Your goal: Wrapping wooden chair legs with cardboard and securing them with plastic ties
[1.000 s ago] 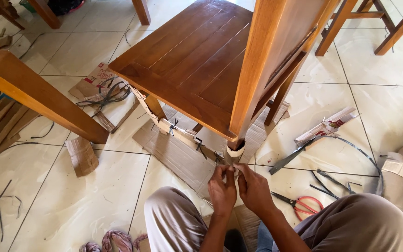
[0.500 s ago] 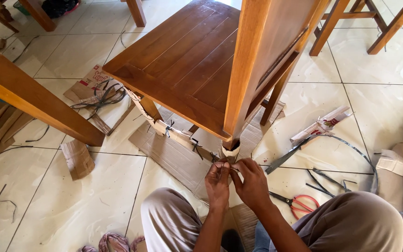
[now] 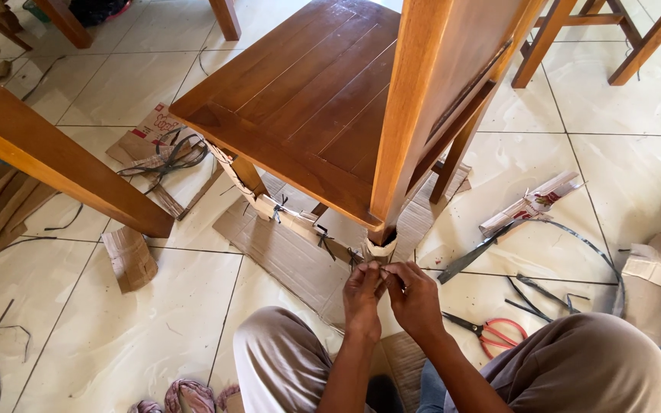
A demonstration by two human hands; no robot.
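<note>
Down at the chair leg (image 3: pixel 389 200), your left hand (image 3: pixel 363 294) and right hand (image 3: pixel 415 297) pinched together on its cardboard wrap (image 3: pixel 380 250), red-handled scissors (image 3: pixel 493 332) just beside on the tiled floor (image 3: pixel 154 329).

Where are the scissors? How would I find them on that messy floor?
Start at the big wooden chair in the middle, then look down to the person's right hand near its back leg. Just right of that hand, on the pale tiled floor beside the knee, lie the scissors. They alone have red loop handles; the dark strips nearby have none.
</note>
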